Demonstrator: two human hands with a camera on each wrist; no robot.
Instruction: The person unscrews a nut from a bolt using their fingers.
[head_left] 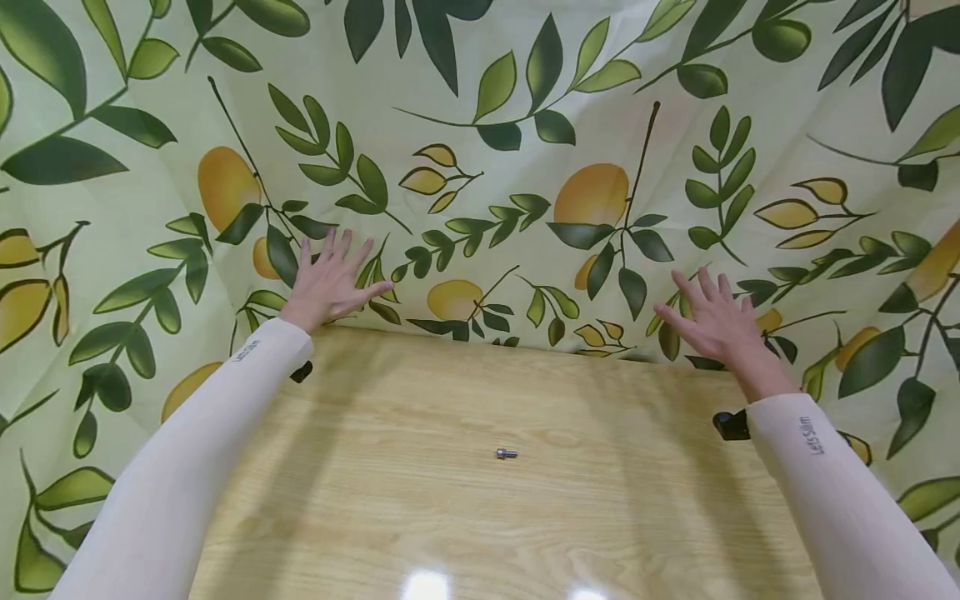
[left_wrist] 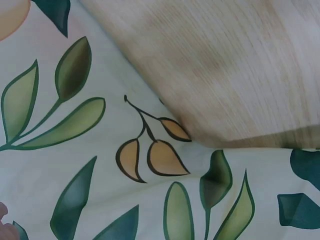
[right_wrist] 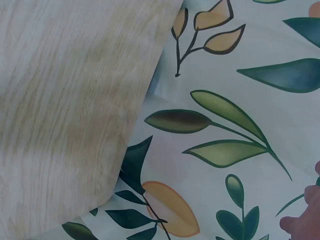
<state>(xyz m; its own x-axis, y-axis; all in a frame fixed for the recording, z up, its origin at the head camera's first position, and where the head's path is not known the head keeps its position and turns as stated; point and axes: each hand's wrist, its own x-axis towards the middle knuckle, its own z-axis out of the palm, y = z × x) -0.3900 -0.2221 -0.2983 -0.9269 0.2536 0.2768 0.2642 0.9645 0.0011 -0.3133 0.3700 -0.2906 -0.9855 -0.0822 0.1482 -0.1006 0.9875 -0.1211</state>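
The bolt is silver-grey. The counter has a pale yellow-brown wood grain. The cloth is whitish, printed with green leaves and orange and yellow fruits. The sleeves are white with grey lettering.

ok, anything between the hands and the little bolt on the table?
Nothing visible. The head view shows the bolt lying on the wooden tabletop, with no object between it and the left hand or right hand. Both are empty, fingers spread, beyond it on either side.

Two hands, two sleeves, one table, seemingly one screw
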